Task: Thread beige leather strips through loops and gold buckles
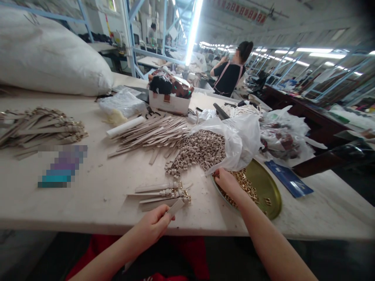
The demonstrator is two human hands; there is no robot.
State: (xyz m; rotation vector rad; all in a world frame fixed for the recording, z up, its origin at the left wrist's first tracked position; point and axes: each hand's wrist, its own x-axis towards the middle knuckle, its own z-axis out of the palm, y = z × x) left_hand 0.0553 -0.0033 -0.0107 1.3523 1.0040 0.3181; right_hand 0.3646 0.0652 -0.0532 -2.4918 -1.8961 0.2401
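Observation:
My left hand [156,223] pinches a beige strap [176,207] near the table's front edge. Just beyond it lies a small bunch of straps with gold buckles [164,194]. My right hand [227,183] reaches into a round gold-coloured tray [265,181] that holds many small gold buckles [247,187]. Its fingertips are at the tray's left side, partly hidden, and I cannot make out what is between them. Behind that hand, beige strap loops [202,148] spill from a clear plastic bag [241,136].
Loose beige straps [155,132] lie mid-table beside a white roll [125,127]. A heap of buckled straps [43,127] sits at the left, behind a pixelated patch. A white box [168,103], a blue packet [288,178] and a big white sack [49,54] stand around. A person [230,74] is further back.

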